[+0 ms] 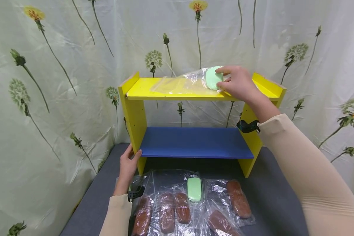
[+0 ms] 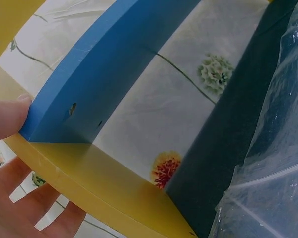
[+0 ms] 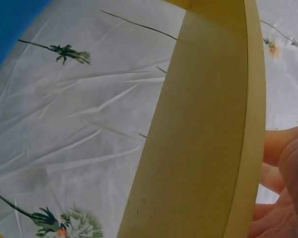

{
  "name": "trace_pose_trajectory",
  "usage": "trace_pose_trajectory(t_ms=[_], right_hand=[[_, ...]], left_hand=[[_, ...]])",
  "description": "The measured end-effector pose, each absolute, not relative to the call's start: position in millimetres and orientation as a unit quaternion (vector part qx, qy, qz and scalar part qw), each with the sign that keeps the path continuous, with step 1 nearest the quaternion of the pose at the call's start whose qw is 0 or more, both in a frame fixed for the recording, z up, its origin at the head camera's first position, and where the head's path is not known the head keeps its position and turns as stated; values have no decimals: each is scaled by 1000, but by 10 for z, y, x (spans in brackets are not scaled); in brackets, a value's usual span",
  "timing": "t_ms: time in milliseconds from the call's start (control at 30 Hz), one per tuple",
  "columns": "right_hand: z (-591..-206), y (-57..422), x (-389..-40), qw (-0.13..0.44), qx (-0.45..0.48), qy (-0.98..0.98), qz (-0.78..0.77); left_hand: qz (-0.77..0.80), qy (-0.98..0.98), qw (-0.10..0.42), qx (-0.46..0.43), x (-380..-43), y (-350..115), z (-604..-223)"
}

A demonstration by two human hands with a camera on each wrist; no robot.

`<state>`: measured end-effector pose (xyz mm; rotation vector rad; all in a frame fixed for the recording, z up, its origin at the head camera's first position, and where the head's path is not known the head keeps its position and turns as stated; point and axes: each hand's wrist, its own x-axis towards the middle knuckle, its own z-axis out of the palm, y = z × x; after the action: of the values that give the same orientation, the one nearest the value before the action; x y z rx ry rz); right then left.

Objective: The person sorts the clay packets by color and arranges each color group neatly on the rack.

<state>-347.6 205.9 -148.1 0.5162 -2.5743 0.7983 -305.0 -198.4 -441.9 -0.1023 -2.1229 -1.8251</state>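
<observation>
Here the right hand (image 1: 239,80) pinches the green bar (image 1: 213,78) in its clear bag (image 1: 180,83), up at the yellow top shelf (image 1: 139,86). The bar's at nine o'clock from that grip, the bag trailing lengthwise along the shelf the same way. Left hand (image 1: 128,165), farther off at eight o'clock, clasps the yellow side panel (image 1: 133,114).

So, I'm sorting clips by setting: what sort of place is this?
Probably a makeshift indoor workspace or filming corner, though the wider room is hidden: a flower-printed curtain hangs behind a small yellow-and-blue shelf, with bagged brown blocks laid in front.
</observation>
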Motion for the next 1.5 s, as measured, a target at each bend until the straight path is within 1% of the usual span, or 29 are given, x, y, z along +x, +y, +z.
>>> trace_pose_trajectory(t_ms=[100, 233, 400, 500, 667, 800, 1033, 1133, 1300, 1500], right_hand=[[-1466, 2065, -3454, 204, 189, -926, 254], [-1470, 2098, -3428, 209, 202, -927, 238], [-1516, 2139, -3411, 192, 220, -929, 226], [-1543, 2134, -3403, 186, 224, -938, 190], [-1509, 2090, -3399, 183, 211, -948, 152], [-1456, 2052, -3420, 169, 196, -955, 145], [-1470, 2049, -3414, 129, 207, -955, 167], [-1500, 2097, -3372, 150, 210, -949, 180], [-1517, 2186, -3247, 221, 219, -930, 198], [-1584, 2291, -2989, 296, 246, -892, 236]], left_hand=[[-635, -752, 172, -42, -2980, -1942, -4325], [-640, -748, 169, -46, -2960, -1918, -4298], [-642, -745, 173, -49, -2959, -1906, -4300], [-640, -746, 177, -53, -2961, -1908, -4301], [-640, -744, 182, -64, -2975, -1919, -4294], [-638, -745, 185, -65, -2985, -1934, -4280], [-635, -748, 185, -51, -2963, -1973, -4287], [-634, -750, 181, -49, -2960, -1975, -4298], [-633, -752, 179, -49, -2955, -1959, -4320], [-627, -755, 185, -55, -2933, -1946, -4300]])
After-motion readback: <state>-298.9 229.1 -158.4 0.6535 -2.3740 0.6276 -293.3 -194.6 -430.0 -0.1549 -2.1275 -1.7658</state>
